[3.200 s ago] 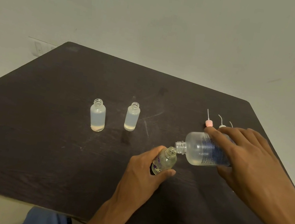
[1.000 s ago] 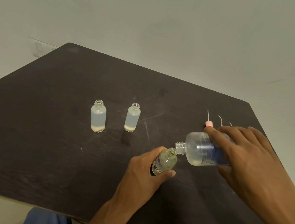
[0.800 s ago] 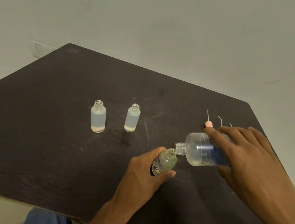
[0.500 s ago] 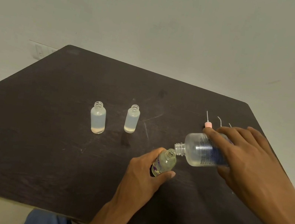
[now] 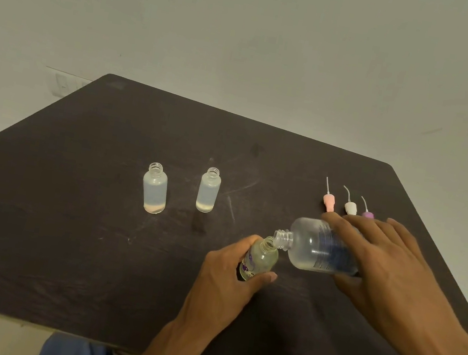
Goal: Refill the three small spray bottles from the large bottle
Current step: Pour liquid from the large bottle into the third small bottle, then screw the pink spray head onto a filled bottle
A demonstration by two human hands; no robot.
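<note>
Hardly anything had moved since the earlier frames: both hands and both bottles kept nearly the same pose, the large bottle's neck only a shade nearer the small one's mouth.

Across the dark bench (image 5: 61,241) the things sat well apart. Largest was the large bottle (image 5: 317,247), clear with a blue-printed label, lying almost level above the bench with its open threaded neck pointing left and touching, or just over, the mouth of the small bottle. The right hand (image 5: 382,264) gripped its body, fingers (image 5: 342,226) curled over the top and thumb beneath. The left hand (image 5: 228,275) held the small labelled spray bottle (image 5: 259,259) tilted toward the neck, fingers wrapped round its lower body, thumb across the front. Two other small spray bottles, the left one (image 5: 155,189) and the right one (image 5: 209,190), stood upright and uncapped farther back on the left, each mostly full of cloudy liquid. Three spray tops, pink (image 5: 328,201), white (image 5: 350,207) and purple (image 5: 368,214), rested at the far right, just behind the right hand.

Judging by this, the third and last bottle was being filled. Whether liquid was flowing could not be told. The next move seemed to call for a steady tilt with the mouths aligned, then righting the large bottle before overflow and fitting the tops.
</note>
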